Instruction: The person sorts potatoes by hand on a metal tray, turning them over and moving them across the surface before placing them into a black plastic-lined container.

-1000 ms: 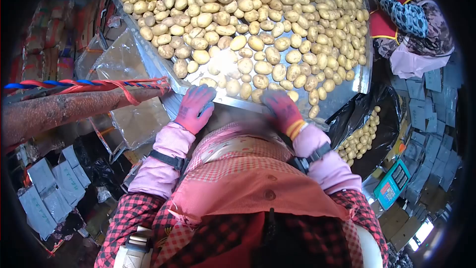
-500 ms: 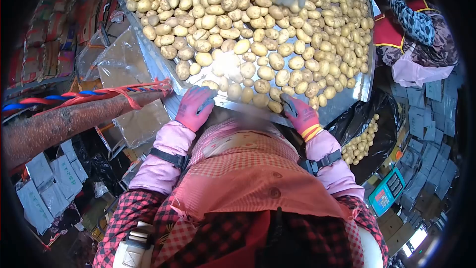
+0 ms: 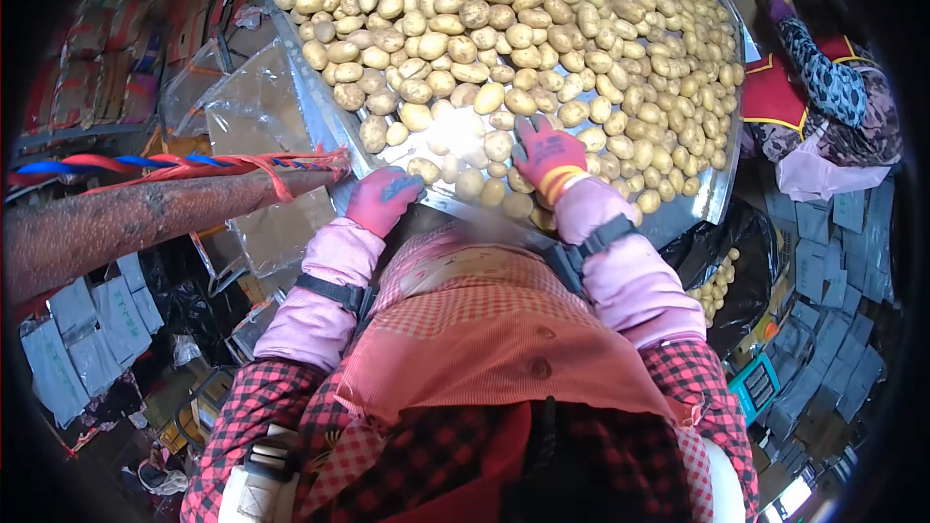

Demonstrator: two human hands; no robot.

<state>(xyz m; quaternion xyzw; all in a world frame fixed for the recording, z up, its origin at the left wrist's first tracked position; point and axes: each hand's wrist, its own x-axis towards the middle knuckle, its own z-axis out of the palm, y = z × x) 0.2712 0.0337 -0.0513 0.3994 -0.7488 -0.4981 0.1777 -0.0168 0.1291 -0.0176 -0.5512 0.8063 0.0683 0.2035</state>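
Note:
A metal sorting table point(image 3: 320, 102) in front of me is heaped with yellow-brown potatoes point(image 3: 489, 97). My left hand point(image 3: 385, 199), in a pink glove with grey fingers, rests at the near left edge of the table. Its fingers lie flat beside a potato point(image 3: 423, 169) and hold nothing that I can see. Over the near potatoes lies my right hand point(image 3: 549, 155), gloved in pink with a yellow-orange cuff. Its fingers are apart and reach forward among the potatoes, touching some; none is visibly gripped.
A brown pole point(image 3: 174, 203) with red and blue rope juts in from the left. To the right, a black plastic bag point(image 3: 751, 232) holds more potatoes. A co-worker point(image 3: 823, 102) stands at the far right. Flattened grey cartons point(image 3: 823, 271) and a teal device point(image 3: 756, 387) lie below.
My right hand has moved from the table's near edge forward and left onto the potatoes. My left hand stays at the edge. A grey-gloved hand at the top has mostly left view.

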